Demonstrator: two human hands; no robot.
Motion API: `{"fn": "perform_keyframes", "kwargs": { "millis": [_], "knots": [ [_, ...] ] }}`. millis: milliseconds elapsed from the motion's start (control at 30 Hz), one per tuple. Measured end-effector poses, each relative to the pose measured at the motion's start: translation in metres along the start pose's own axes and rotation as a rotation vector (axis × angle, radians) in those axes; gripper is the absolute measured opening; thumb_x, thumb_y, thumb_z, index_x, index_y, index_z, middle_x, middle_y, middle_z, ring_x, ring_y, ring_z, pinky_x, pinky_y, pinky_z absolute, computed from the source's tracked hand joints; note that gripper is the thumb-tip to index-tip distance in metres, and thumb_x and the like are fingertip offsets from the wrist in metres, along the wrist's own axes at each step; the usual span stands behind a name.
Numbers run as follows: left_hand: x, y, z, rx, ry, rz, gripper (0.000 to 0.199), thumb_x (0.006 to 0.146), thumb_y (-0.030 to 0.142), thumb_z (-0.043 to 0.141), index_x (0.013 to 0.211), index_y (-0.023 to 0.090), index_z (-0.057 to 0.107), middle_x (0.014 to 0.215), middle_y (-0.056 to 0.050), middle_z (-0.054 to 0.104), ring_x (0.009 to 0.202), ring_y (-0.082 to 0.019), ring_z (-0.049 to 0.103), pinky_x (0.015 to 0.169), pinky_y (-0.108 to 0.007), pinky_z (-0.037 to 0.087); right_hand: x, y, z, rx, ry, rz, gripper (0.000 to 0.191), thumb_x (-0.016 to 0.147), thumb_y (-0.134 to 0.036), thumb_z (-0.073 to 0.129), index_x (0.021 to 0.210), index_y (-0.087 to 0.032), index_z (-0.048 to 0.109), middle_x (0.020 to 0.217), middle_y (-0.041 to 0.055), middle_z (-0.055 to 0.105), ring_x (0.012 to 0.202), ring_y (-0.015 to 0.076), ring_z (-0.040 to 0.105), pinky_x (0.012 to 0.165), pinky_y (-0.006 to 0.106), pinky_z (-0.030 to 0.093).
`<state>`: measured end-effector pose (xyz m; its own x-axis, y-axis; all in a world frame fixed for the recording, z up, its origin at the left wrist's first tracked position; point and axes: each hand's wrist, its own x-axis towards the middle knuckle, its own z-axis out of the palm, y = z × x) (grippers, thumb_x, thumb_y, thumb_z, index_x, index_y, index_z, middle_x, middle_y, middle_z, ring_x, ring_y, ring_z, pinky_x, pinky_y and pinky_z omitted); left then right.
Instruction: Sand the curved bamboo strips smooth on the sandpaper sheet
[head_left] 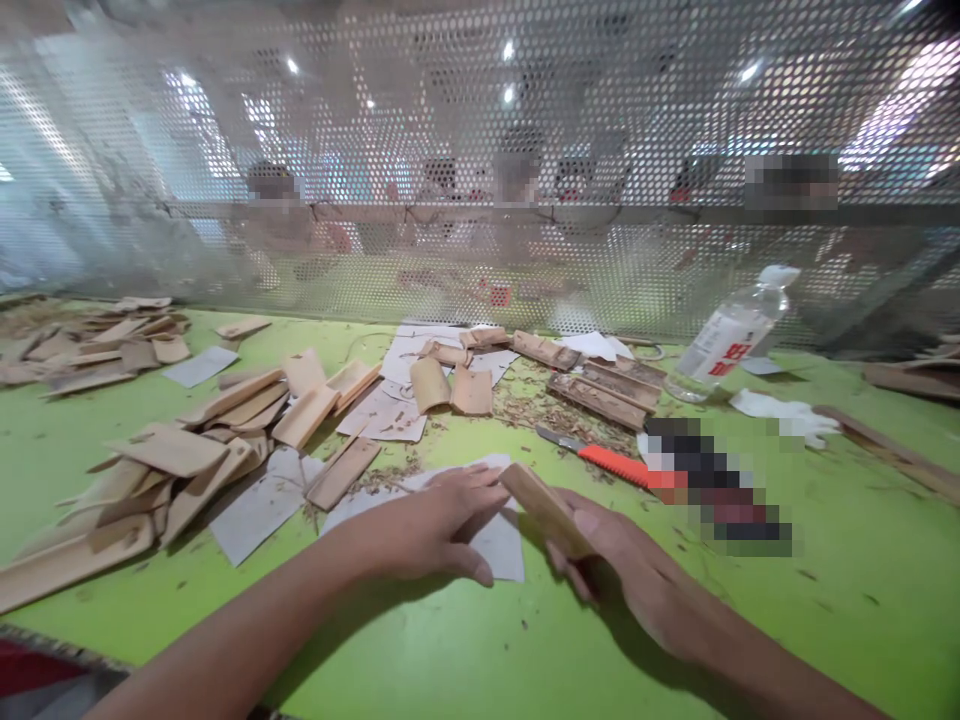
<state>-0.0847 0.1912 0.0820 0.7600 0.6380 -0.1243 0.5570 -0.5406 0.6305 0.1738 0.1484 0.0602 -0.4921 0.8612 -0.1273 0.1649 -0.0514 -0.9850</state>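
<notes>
My right hand (611, 560) grips a flat, light-brown bamboo piece (544, 508), which tilts up toward the left. Just left of it my left hand (446, 520) is spread palm down over a white paper sheet (506, 550), its fingertips near the piece's upper end; it holds nothing visible. An orange-handled cutter (615, 464) lies beyond my right hand, its blade toward the left. Two pale curved bamboo pieces (472, 389) rest side by side ahead of my hands. A narrower split piece (343, 474) lies beyond my left wrist.
Bamboo pieces are heaped at the left (169, 450) and far left (112, 345). Dark, rough bamboo strips (604, 395) lie beyond the cutter, near a clear bottle (727, 340). Shavings litter the green table (465, 660). A perforated screen (450, 240) stands behind; people show blurred through it.
</notes>
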Motion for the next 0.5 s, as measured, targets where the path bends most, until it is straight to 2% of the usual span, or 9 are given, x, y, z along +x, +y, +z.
{"fn": "perform_keyframes", "kwargs": {
  "millis": [33, 100, 167, 200, 267, 367, 500],
  "knots": [
    [0.0, -0.002, 0.0, -0.022, -0.028, -0.011, 0.088, 0.086, 0.068, 0.07, 0.157, 0.024, 0.04, 0.167, -0.012, 0.028, 0.153, -0.036, 0.023, 0.123, -0.047, 0.023, 0.0, -0.003, -0.005, -0.209, 0.066, -0.062, 0.05, 0.107, -0.051, 0.029, 0.114, -0.019, 0.068, 0.076, 0.004, 0.063, 0.064, 0.0188, 0.057, 0.065, 0.034, 0.052],
    [0.0, -0.004, 0.001, -0.026, -0.062, -0.087, 0.102, 0.088, 0.073, 0.064, 0.164, 0.02, 0.021, 0.17, -0.014, 0.011, 0.156, -0.036, 0.009, 0.124, -0.051, 0.015, 0.0, -0.007, -0.012, -0.556, 0.149, -0.128, 0.051, 0.108, -0.047, 0.028, 0.133, -0.02, 0.063, 0.1, 0.0111, 0.07, 0.09, 0.0256, 0.063, 0.085, 0.042, 0.051],
    [0.0, -0.005, 0.003, 0.025, -0.056, -0.188, 0.11, 0.089, 0.075, 0.059, 0.165, 0.015, 0.008, 0.17, -0.015, 0.0, 0.156, -0.035, 0.0, 0.125, -0.051, 0.01, 0.001, -0.007, -0.014, -0.788, 0.158, -0.14, 0.055, 0.108, -0.043, 0.026, 0.146, -0.017, 0.055, 0.122, 0.0167, 0.067, 0.11, 0.0305, 0.061, 0.096, 0.048, 0.048],
    [0.0, -0.005, 0.004, 0.054, -0.064, -0.215, 0.111, 0.09, 0.075, 0.058, 0.165, 0.012, 0.005, 0.169, -0.016, -0.004, 0.156, -0.034, -0.002, 0.125, -0.05, 0.009, 0.002, -0.005, -0.013, -0.882, 0.134, -0.147, 0.055, 0.107, -0.041, 0.026, 0.149, -0.015, 0.053, 0.125, 0.0185, 0.066, 0.112, 0.0316, 0.061, 0.096, 0.049, 0.047],
    [0.001, -0.005, 0.004, 0.102, -0.1, -0.223, 0.113, 0.091, 0.073, 0.057, 0.164, 0.007, 0.002, 0.168, -0.018, -0.007, 0.156, -0.031, -0.005, 0.125, -0.048, 0.007, 0.004, 0.0, -0.007, -1.046, 0.071, -0.164, 0.055, 0.106, -0.036, 0.028, 0.15, -0.014, 0.052, 0.117, 0.0197, 0.067, 0.102, 0.0316, 0.063, 0.089, 0.049, 0.05],
    [0.003, -0.005, 0.003, 0.141, -0.139, -0.196, 0.11, 0.093, 0.071, 0.057, 0.164, 0.006, 0.004, 0.168, -0.019, -0.007, 0.156, -0.03, -0.007, 0.125, -0.047, 0.006, 0.007, 0.004, 0.003, -1.238, -0.013, -0.186, 0.055, 0.101, -0.03, 0.037, 0.153, -0.016, 0.05, 0.101, 0.0164, 0.065, 0.084, 0.0287, 0.061, 0.076, 0.044, 0.049],
    [0.003, -0.006, 0.002, 0.138, -0.147, -0.187, 0.109, 0.093, 0.071, 0.056, 0.164, 0.008, 0.004, 0.167, -0.018, -0.009, 0.156, -0.029, -0.008, 0.125, -0.047, 0.004, 0.01, 0.0, 0.008, -1.333, -0.042, -0.163, 0.061, 0.095, -0.028, 0.045, 0.155, -0.019, 0.046, 0.097, 0.0132, 0.063, 0.077, 0.0253, 0.057, 0.068, 0.037, 0.043]
  ]
}}
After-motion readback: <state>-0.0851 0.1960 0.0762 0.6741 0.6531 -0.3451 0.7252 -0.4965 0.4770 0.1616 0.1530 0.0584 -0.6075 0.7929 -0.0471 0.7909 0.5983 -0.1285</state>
